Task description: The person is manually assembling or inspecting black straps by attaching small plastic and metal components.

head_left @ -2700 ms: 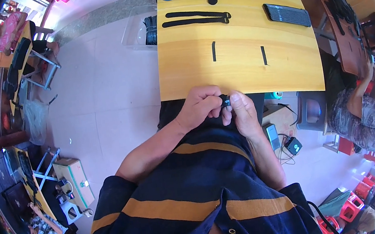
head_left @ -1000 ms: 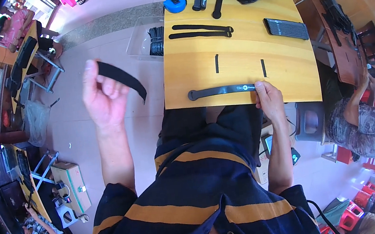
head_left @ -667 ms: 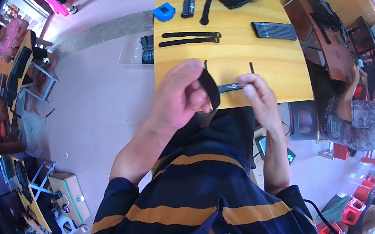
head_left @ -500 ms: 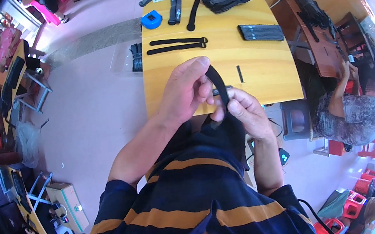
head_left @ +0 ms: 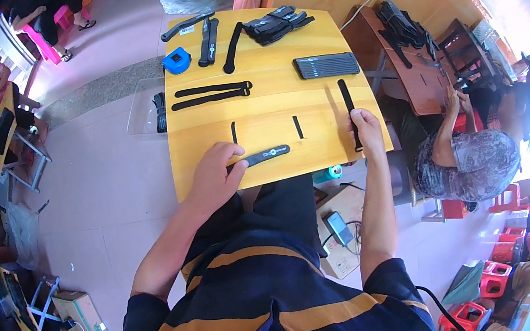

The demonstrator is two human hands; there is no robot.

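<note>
My left hand (head_left: 216, 175) pinches the end of a dark grey printed strap (head_left: 268, 154) at the table's near edge. Farther right, my right hand (head_left: 366, 131) has its thumb and fingers closed on a long black fabric strap (head_left: 346, 96), which lies lengthwise along the table's right side. Two short black strips (head_left: 234, 133) lie between my hands on the yellow wooden table (head_left: 272, 114). Beyond them are two black straps with loop ends (head_left: 212, 94), side by side. A stack of dark straps (head_left: 325, 66) lies at the right.
At the far side are a blue tape measure (head_left: 177, 60), more loose straps and a bundle of black straps (head_left: 277, 26). A clear plastic bin (head_left: 145, 107) stands left of the table. On the right, another person (head_left: 468, 155) sits at a brown table (head_left: 411, 82).
My hands have moved apart from over the near edge, where they held a black strap together. That strap now lies at the right under my right hand; my left hand has taken the printed strap.
</note>
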